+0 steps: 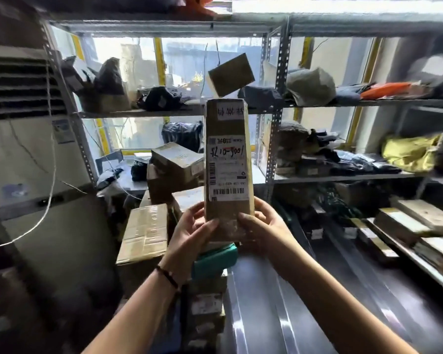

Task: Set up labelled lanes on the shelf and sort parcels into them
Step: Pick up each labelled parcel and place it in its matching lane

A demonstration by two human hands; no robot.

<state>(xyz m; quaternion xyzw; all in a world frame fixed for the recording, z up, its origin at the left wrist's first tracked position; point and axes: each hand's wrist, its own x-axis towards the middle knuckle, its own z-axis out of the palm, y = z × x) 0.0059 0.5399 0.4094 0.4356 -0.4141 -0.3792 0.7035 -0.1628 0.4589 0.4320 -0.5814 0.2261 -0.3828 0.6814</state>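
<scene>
I hold a tall narrow cardboard parcel (226, 159) upright in front of me, its white shipping label with handwritten red marks facing me. My left hand (189, 231) grips its lower left side, thumb across the front. My right hand (262, 226) grips its lower right side, thumb also on the front. Behind it stands a grey metal shelf (274, 108) with several levels holding dark bagged parcels and boxes. A small cardboard box (232, 75) sits tilted on the upper level, just above the parcel's top. Below my hands is a stack of parcels topped by a teal package (215, 259).
A white floor air conditioner (31, 139) fills the left, with a white cord hanging across it. Cardboard boxes (173, 167) are piled at centre left. On the right, shelves carry a yellow bag (409, 152), an orange package (386, 90) and flat boxes (404, 223).
</scene>
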